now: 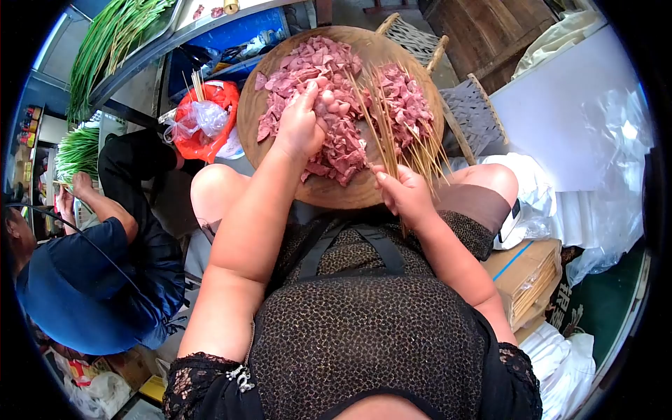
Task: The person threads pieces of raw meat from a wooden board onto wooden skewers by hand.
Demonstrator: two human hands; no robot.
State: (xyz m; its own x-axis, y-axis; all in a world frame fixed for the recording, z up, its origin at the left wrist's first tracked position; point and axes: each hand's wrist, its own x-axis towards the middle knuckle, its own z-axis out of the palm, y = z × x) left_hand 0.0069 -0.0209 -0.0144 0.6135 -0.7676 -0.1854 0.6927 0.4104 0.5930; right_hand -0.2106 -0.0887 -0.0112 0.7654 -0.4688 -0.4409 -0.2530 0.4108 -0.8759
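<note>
A round wooden board [273,168] lies across my knees, with a large heap of sliced raw red meat [308,63] on it. My left hand [302,122] is over the heap, its fingers curled closed; whatever they hold, if anything, is hidden. At the board's near edge, my right hand [406,194] is wrapped round a bunch of thin bamboo skewers [383,133], which point away over the meat. Right of that bunch lie meat skewers [406,101], the meat bunched at their far ends and their bare sticks [428,155] fanning towards me.
At left stands a red plastic bag [224,115] with clear film and sticks. A co-worker in a dark blue shirt [84,287] sits at far left, hands at green stalks [77,150]. A woven stool [472,115], white panel [574,119] and cardboard stack [521,276] are at right.
</note>
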